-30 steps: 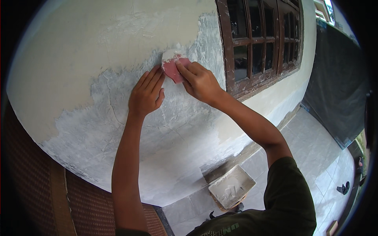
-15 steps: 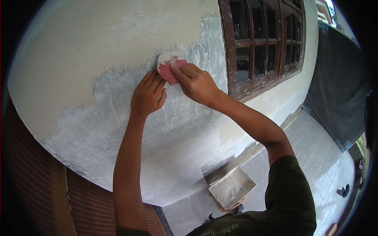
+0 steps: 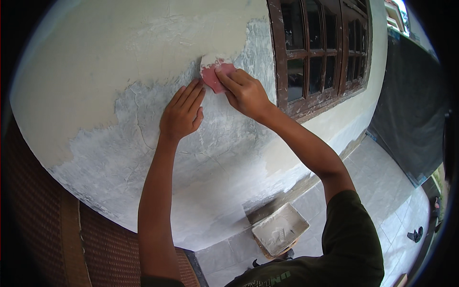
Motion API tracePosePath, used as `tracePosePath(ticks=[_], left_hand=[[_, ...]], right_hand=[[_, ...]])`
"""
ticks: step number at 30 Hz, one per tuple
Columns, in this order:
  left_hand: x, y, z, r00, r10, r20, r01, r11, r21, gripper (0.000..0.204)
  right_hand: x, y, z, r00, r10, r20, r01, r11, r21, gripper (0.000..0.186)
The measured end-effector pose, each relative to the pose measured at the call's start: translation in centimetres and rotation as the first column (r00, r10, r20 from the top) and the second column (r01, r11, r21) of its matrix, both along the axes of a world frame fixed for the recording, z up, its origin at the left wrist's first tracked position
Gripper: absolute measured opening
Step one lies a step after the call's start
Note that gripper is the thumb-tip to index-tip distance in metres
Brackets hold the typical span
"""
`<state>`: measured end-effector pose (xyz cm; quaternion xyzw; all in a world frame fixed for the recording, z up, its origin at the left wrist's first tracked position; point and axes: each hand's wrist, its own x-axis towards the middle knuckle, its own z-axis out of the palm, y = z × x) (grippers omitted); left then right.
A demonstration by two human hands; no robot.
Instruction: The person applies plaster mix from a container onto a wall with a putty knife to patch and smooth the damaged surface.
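Note:
In my right hand (image 3: 246, 93) is a flat red putty scraper (image 3: 213, 76), gripped with the thumb across its face. White putty coats its upper edge, which lies against or close to the wall (image 3: 158, 52). Just left of it my left hand (image 3: 182, 111) rests on the wall, fingers stretched out and pointing up, their tips beside the scraper's lower left side. Grey-white patchy filler covers the wall under and around both hands, with cream paint above it. A thin crack line runs down the filler left of my left hand.
A brown wooden window (image 3: 315, 52) with several panes is set in the wall at the right. Below, a tray of putty (image 3: 280, 230) stands by the wall's foot on grey floor tiles (image 3: 368, 177). A dark sheet (image 3: 409, 105) hangs far right; brown woven panels (image 3: 107, 239) stand lower left.
My right hand and the scraper have moved a little up and to the right along the wall. The left hand has stayed nearly in place, so a small gap to the scraper shows.

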<state>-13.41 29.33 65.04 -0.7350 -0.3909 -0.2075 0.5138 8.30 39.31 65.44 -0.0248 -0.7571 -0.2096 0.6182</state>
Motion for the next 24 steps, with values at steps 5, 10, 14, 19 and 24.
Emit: tracePosePath(ticks=[5,10,14,19,24], left_hand=[[0.7,0.5,0.1,1.000,-0.008,-0.023,0.008,1.000,0.014,0.044],[0.3,0.2,-0.1,1.000,-0.004,-0.014,0.004,1.000,0.002,0.044],[-0.7,0.6,-0.5,1.000,-0.006,0.021,0.007,0.998,-0.055,0.045],[0.7,0.6,0.0,0.999,-0.049,0.001,0.049,0.998,-0.027,0.048],[-0.1,0.2,-0.1,1.000,-0.007,-0.019,0.007,1.000,-0.011,0.046]], right_hand=[[1.6,3.0,8.7,0.963,-0.100,-0.252,0.121,0.990,0.072,0.044],[-1.7,1.9,2.4,0.982,-0.186,-0.036,0.185,0.982,-0.034,0.045],[-2.3,-1.1,-0.3,1.000,0.002,0.001,-0.002,0.996,0.091,0.047],[-0.8,1.1,7.4,0.969,-0.141,-0.202,0.143,0.990,-0.004,0.040],[-3.0,-0.2,1.7,0.979,-0.200,0.050,0.201,0.979,-0.023,0.051]])
